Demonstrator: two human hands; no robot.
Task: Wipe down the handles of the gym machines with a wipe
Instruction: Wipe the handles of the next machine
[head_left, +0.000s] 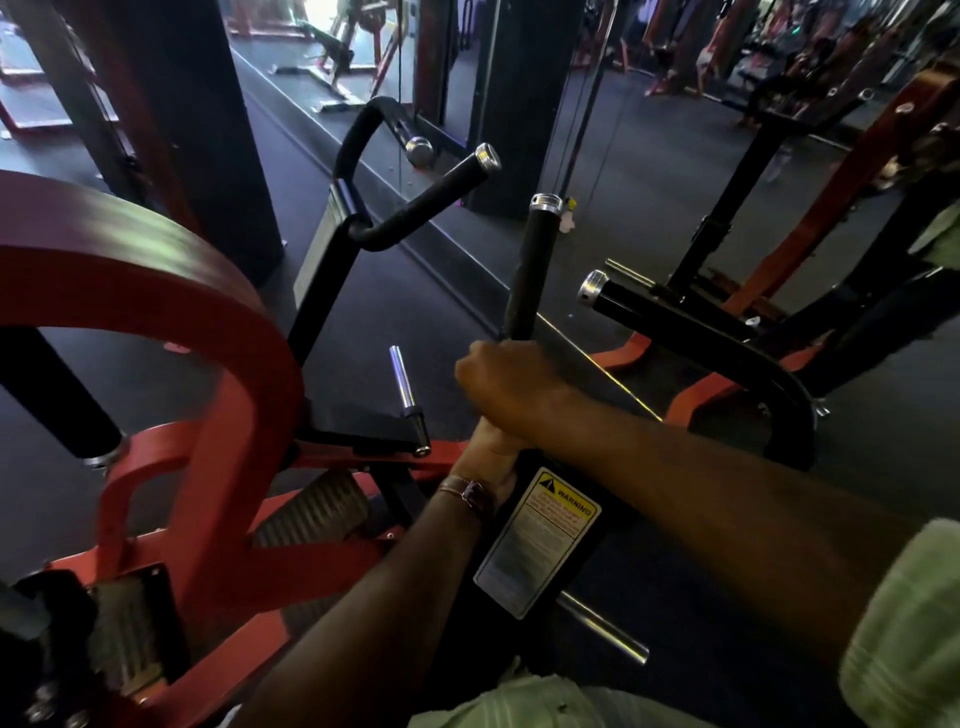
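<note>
A black upright handle (536, 260) with a silver end cap rises from the red and black gym machine in front of me. My right hand (506, 376) is curled in a fist round its lower end. Just beneath, my left hand (488, 451), with a watch strap at the wrist, grips the same bar and is partly hidden by the right hand. No wipe shows; whatever lies inside the fists is hidden. An angled black handle (434, 200) stands to the left. A thicker black handle (670, 319) lies to the right.
A curved red frame (218, 332) fills the left. A silver weight peg (404, 382) stands beside my hands, and a warning label (540, 540) sits below them. A black pillar (218, 130) and a mirror wall stand behind. More machines crowd the far right.
</note>
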